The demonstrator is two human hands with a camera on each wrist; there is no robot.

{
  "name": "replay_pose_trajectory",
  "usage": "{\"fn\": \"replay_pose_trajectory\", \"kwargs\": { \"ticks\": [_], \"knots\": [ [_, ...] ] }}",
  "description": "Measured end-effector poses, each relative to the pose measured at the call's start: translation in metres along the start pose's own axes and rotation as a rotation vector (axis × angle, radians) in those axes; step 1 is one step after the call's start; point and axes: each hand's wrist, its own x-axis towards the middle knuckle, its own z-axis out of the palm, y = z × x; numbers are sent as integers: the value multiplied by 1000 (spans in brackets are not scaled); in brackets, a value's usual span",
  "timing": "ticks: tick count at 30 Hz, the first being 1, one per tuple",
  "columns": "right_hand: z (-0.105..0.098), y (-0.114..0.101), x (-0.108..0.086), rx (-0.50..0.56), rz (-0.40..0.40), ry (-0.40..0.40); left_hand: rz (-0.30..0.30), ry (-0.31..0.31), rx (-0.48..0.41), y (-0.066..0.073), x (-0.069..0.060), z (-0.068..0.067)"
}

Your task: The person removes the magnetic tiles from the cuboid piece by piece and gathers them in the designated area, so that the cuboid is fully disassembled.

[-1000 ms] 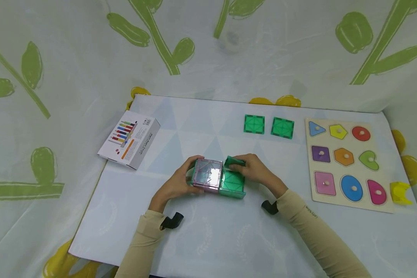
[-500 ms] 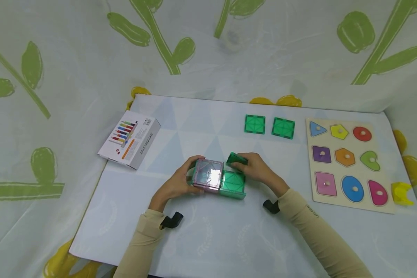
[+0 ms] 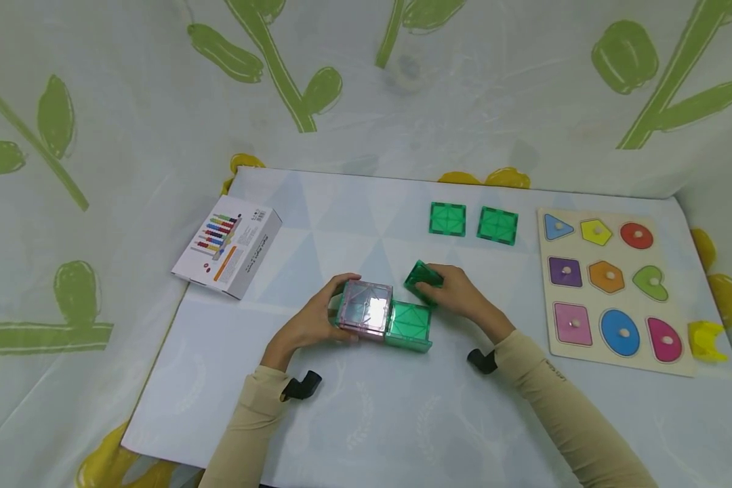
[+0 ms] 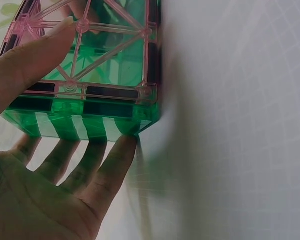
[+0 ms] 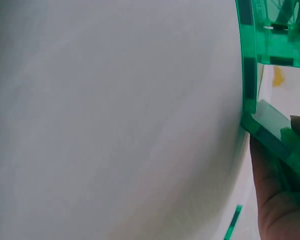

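Observation:
My left hand holds the left side of a box built of see-through magnetic tiles, with a pink tile on top. In the left wrist view the thumb lies against the pink framed face, and the fingertips touch a green side wall. Joined to the box's right is a flat green tile with a low green upright tile along its near edge. My right hand pinches a loose green magnetic tile, tilted, just behind that flat tile. In the right wrist view its corner appears close to the build; contact is unclear.
Two green square tiles lie flat at the back. A wooden knob shape puzzle is at right, beside a yellow piece. A white printed box stands at left on the pale table.
My right hand has drawn the green tile back and slightly right, away from the build, and turned it to a tilt. The left hand and the box stay put.

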Motion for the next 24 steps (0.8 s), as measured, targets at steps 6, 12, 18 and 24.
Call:
{"fn": "replay_pose_trajectory", "kwargs": {
  "ticks": [6,12,18,24],
  "knots": [
    [-2,4,-2,3,6,46,8,0,-12,-2,0,0],
    [-5,2,-3,21,24,69,12,1,-20,-4,-1,0],
    [-11,1,-2,28,51,61,9,6,-17,-3,-1,1],
    [-25,-2,-1,-36,85,46,-2,15,3,-6,-1,2]
  ]
}}
